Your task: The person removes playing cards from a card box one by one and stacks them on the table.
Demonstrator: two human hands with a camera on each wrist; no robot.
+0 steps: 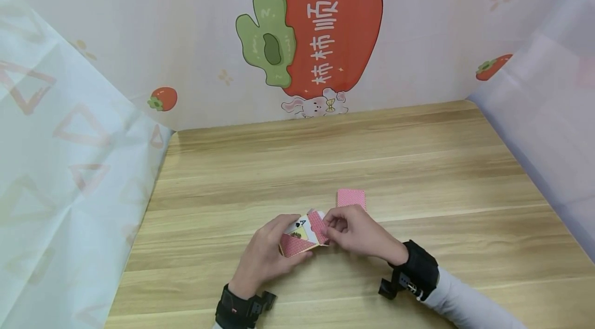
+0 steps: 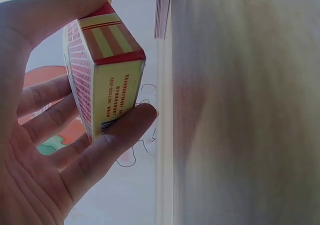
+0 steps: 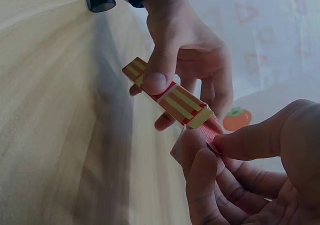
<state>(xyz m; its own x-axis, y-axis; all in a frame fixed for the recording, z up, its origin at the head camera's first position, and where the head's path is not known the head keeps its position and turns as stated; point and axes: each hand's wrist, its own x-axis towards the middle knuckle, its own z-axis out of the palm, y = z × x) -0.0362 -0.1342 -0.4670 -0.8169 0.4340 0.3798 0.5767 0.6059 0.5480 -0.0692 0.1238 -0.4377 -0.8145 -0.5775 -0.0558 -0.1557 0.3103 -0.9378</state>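
Box (image 2: 109, 75), pink-patterned, red-edged and yellow-striped

You face a pale backdrop (image 1: 200, 34) at twelve o'clock, printed with a big red-orange persimmon (image 1: 360, 24), green leaves (image 1: 248, 40), white lettering (image 1: 323, 14) and a rabbit (image 1: 313, 106), with smaller persimmons (image 1: 166, 98) near ten and two o'clock. At your nine o'clock a creased whitish sheet (image 1: 69, 225) carries faded triangles (image 1: 103, 171); another pale sheet (image 1: 553, 127) borders three o'clock. Towards six o'clock spreads the wood-grain surface (image 1: 241, 163), its streaks running roughly side to side.
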